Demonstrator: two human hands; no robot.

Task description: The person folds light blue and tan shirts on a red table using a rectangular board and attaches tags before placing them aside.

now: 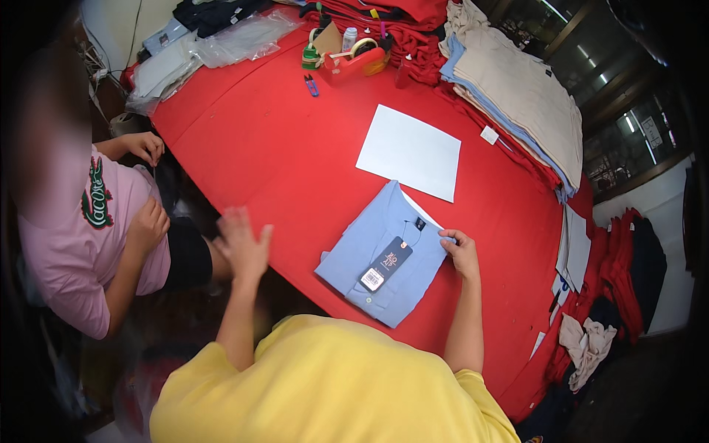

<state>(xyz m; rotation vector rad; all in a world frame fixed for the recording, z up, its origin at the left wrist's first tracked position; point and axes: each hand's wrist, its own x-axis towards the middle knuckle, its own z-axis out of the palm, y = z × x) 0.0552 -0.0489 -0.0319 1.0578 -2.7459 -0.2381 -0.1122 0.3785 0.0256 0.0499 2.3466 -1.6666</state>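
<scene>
A folded light blue shirt (395,244) lies on the red-covered table in front of me. A dark hang tag (385,266) on a string rests on its front, and a white edge shows along its upper right side. My right hand (461,253) pinches the shirt's right corner near the neck. Off to the left, past the table edge, my left hand (245,247) is raised with fingers spread. It is blurred by motion and holds nothing visible. Beyond the shirt, a white sheet (410,153) lies flat.
Another person in a pink shirt (125,229) is at the left table edge. Small blue snips (311,85) and a red tape dispenser (356,63) sit at the back. Stacked beige garments (517,88) stand far right; clear plastic bags (244,37) lie far left.
</scene>
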